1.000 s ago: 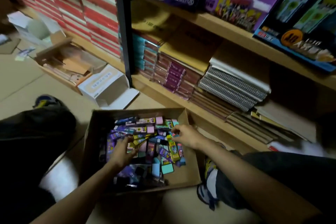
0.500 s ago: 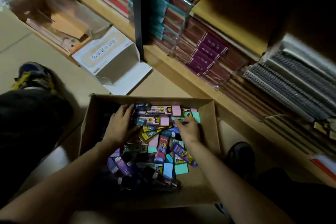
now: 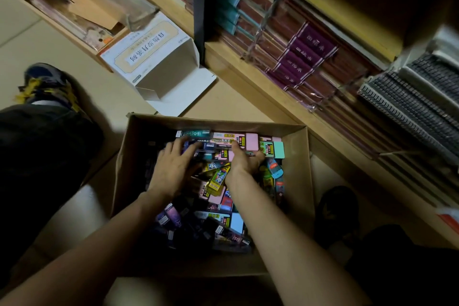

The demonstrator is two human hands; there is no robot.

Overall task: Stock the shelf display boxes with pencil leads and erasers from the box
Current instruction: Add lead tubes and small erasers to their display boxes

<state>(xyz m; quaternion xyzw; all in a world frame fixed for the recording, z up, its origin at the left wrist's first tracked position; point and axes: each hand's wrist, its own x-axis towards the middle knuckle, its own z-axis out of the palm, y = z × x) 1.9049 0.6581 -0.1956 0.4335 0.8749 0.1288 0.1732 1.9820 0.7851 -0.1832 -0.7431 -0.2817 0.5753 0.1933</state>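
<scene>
An open cardboard box sits on the floor between my knees, filled with several loose pencil lead packs and erasers: pink, teal, purple and black ones. Both hands are inside, at the far end of the pile. My left hand lies flat with fingers spread over dark and teal packs near the far wall. My right hand is curled down onto pink lead packs; its fingertips are buried among them.
A white empty carton lies open just beyond the box. The wooden bottom shelf at right holds purple notebooks and spiral pads. A black upright divides the shelving. My shoes flank the box.
My view has dropped from the upper shelves to the box. Both hands slid from the middle of the pile to its far end and closed in on each other.
</scene>
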